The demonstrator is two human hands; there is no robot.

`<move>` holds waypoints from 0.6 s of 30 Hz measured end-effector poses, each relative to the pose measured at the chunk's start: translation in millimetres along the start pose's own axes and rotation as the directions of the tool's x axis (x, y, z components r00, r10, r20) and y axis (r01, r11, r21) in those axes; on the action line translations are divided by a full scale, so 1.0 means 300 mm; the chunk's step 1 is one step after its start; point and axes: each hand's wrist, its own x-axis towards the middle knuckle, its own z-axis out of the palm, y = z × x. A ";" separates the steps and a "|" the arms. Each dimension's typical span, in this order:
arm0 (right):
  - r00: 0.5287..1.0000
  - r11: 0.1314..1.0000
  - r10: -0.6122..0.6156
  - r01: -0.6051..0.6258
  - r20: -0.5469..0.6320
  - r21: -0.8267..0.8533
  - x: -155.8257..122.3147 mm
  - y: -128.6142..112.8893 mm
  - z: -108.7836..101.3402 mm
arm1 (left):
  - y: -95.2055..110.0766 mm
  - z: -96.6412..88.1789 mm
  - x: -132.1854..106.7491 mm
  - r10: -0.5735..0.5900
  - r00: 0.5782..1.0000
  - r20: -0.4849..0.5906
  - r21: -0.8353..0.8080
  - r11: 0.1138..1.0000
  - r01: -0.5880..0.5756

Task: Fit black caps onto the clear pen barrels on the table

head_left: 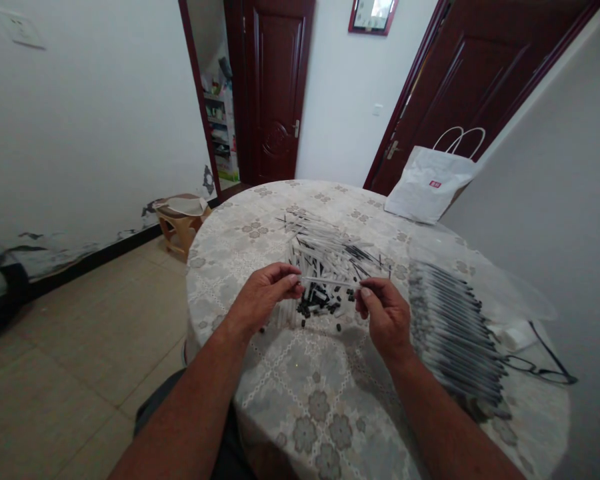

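Between my two hands a slim clear pen barrel (329,283) is stretched sideways above the table. My left hand (266,293) pinches its left end with thumb and fingers. At the right end the fingers of my right hand (387,317) are closed round it; the tip itself is hidden. Below and behind lie loose pen parts: small black caps (314,303), whitish tubes (325,247) and dark thin refills (359,253). To the right of my right hand, many pens (460,333) lie stacked in a neat row.
The round table has a flowered cloth (320,413). A white paper bag (427,180) stands at its back right edge. Eyeglasses (540,370) and clear plastic film (520,290) lie on the right. A wooden stool (177,230) is on the floor at the left.
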 end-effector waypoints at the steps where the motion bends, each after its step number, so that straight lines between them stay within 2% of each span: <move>1: 1.000 1.000 0.001 -0.001 0.009 -0.003 0.000 0.000 0.000 | 0.000 -0.001 0.001 0.005 1.000 -0.007 0.004 1.000 -0.005; 8: 1.000 1.000 0.010 -0.010 -0.020 0.017 -0.001 0.002 0.001 | -0.001 -0.006 -0.001 0.053 0.998 0.017 -0.021 0.998 -0.053; 14: 0.999 0.999 0.021 -0.022 0.031 0.024 -0.011 0.001 0.013 | 0.008 -0.002 -0.003 0.027 0.999 0.026 -0.004 1.000 -0.027; 18: 1.000 1.000 0.015 -0.016 0.019 0.025 -0.015 -0.002 0.016 | 0.006 -0.005 0.000 0.023 1.000 -0.002 0.000 1.000 -0.023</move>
